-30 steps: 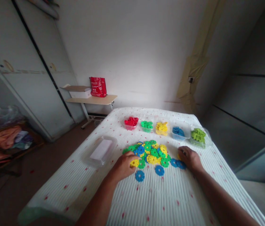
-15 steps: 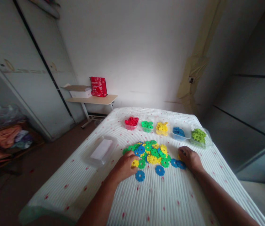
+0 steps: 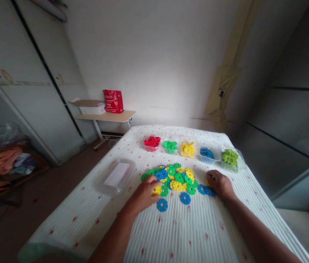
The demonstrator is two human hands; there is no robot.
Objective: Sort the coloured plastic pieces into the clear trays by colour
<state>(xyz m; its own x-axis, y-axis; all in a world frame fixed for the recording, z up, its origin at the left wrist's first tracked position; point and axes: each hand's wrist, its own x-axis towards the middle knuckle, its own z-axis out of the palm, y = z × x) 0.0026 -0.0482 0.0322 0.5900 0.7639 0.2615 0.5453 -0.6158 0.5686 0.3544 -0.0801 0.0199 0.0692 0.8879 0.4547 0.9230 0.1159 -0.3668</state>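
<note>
A loose pile of notched plastic discs (image 3: 178, 185) in green, yellow and blue lies mid-table. My left hand (image 3: 146, 193) rests at the pile's left edge, thumb and fingers apart and curved around a yellow disc (image 3: 157, 190). On the pile's right, my right hand (image 3: 221, 184) is closed, fingertips pinched down by the tablecloth; a bit of yellow disc shows beside them. Two overlapping blue discs (image 3: 202, 189) lie just left of that hand. Nearer to me are two separate blue discs, one (image 3: 162, 205) below my left hand and another (image 3: 185, 198) below the pile.
Behind the pile stand clear tubs of red (image 3: 152, 141), green (image 3: 170, 146), yellow (image 3: 187, 149), blue (image 3: 207, 154) and light green pieces (image 3: 229, 157). A clear lidded box (image 3: 116, 176) lies left. A side table (image 3: 116, 116) holds a red bag (image 3: 113, 101) and a white box (image 3: 92, 109).
The view has shifted slightly, so everything appears a little further left. Both hands keep nearly the same places beside the discs.
</note>
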